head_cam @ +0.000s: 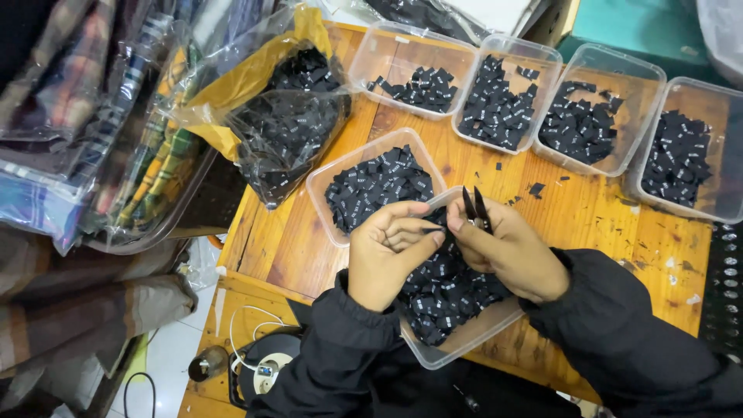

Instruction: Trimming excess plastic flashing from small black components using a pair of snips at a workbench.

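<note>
Head view: hands (457,244) meet over a label-filled tub (453,298), more tubs (507,93) behind.

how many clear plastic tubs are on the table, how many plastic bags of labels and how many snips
Clear rectangular plastic tubs of small black fabric labels: 6
Crinkled clear plastic bag of black labels with a yellow bag behind it: 1
Black thread snips, held in the right hand: 1
Total: 8

Both hands (457,244) together, fingers seemingly pinched
</note>
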